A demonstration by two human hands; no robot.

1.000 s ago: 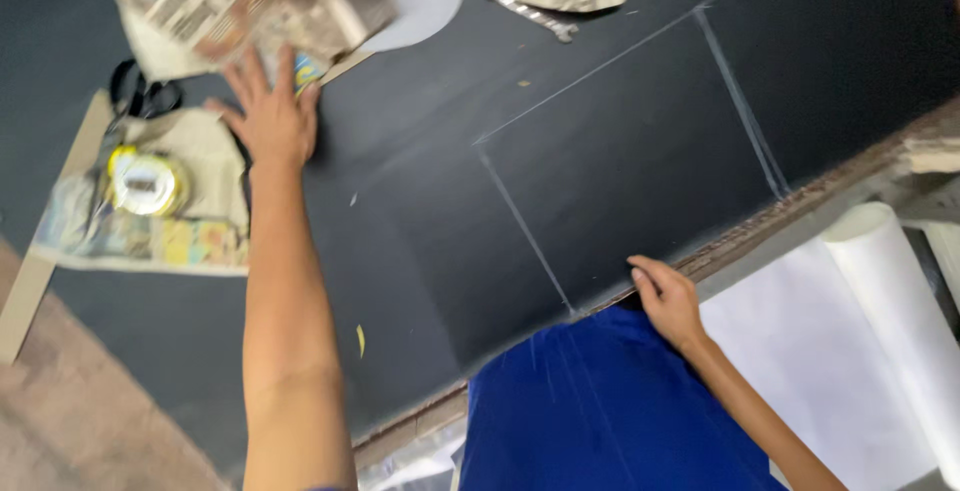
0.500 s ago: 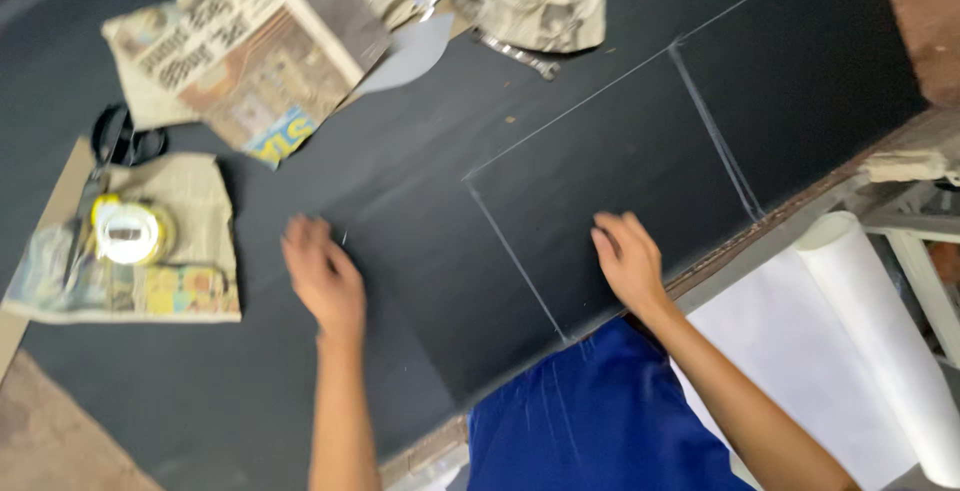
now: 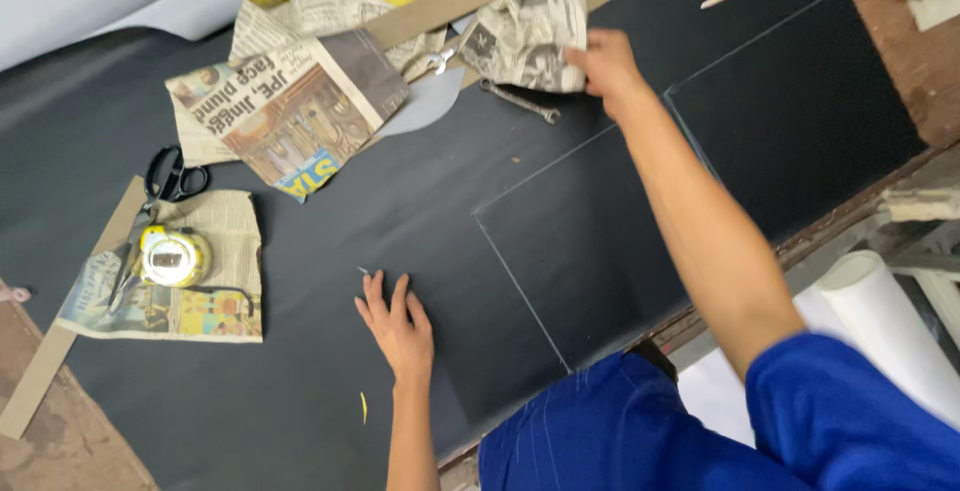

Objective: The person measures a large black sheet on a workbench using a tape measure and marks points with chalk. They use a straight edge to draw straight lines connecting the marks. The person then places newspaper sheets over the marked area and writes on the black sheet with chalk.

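I see my left hand (image 3: 397,326) resting flat on the black sheet (image 3: 330,251) at 6 o'clock, fingers together and extended toward 12 o'clock, clamped on nothing. White chalk lines (image 3: 520,291) mark a rectangle on the sheet just right of that hand.

At 9 o'clock a folded newspaper piece (image 3: 190,296) lies flat with colour print along its near edge. A round yellow tape measure (image 3: 172,256) sits on it, and black-handled scissors (image 3: 165,186) cross its far corner, blades pointing toward 7 o'clock.

Farther out, at 11 o'clock, a larger folded newspaper (image 3: 290,116) shows bold printed headings and a blue-and-yellow block on its near corner.

At 12 o'clock my right hand (image 3: 603,61) reaches across the sheet. Its fingers touch the right edge of a crumpled newspaper wad (image 3: 525,41); I cannot tell whether they are closed on it. A metal wrench (image 3: 520,101) lies just near of the wad, long axis running 10 to 4 o'clock.
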